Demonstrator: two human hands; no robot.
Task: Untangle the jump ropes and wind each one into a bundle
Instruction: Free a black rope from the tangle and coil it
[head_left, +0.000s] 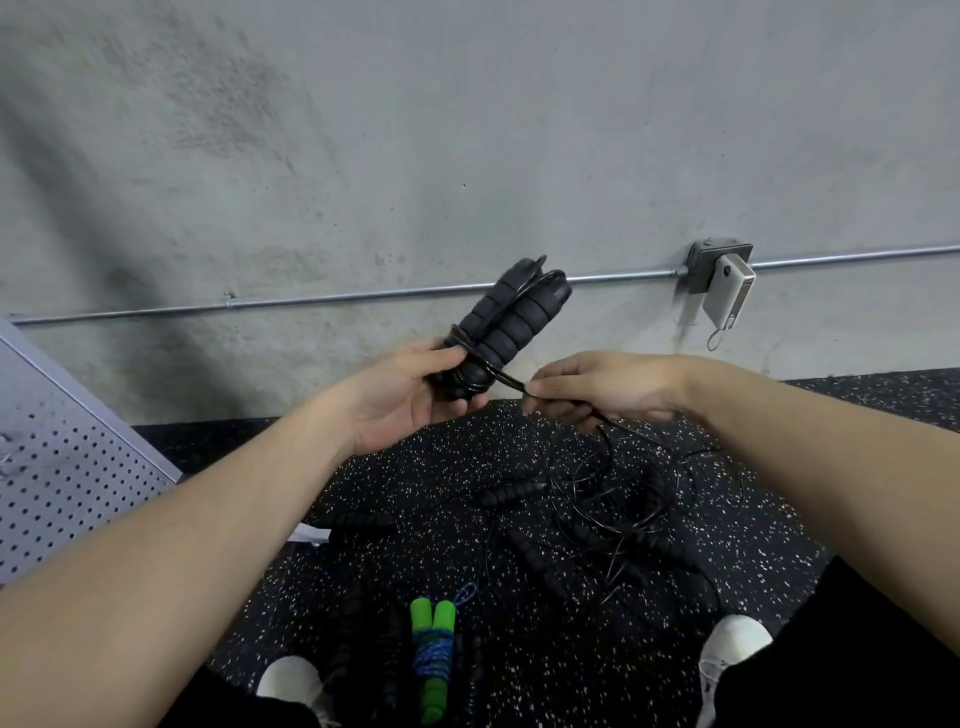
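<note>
My left hand (410, 395) grips the lower ends of two black foam handles (511, 312) held side by side and pointing up toward the wall. Black cord (498, 375) is looped around their base and runs right to my right hand (597, 387), which pinches it between thumb and fingers. From there the cord drops to a tangle of black ropes (602, 514) with several ribbed handles on the speckled floor. A wound bundle with green handles and blue rope (435, 649) lies between my feet.
A concrete wall with a metal conduit (311, 300) and a junction box (719, 265) holding a small white device stands just ahead. A grey perforated panel (62, 467) leans at the left. My white shoes (732, 644) sit at the bottom.
</note>
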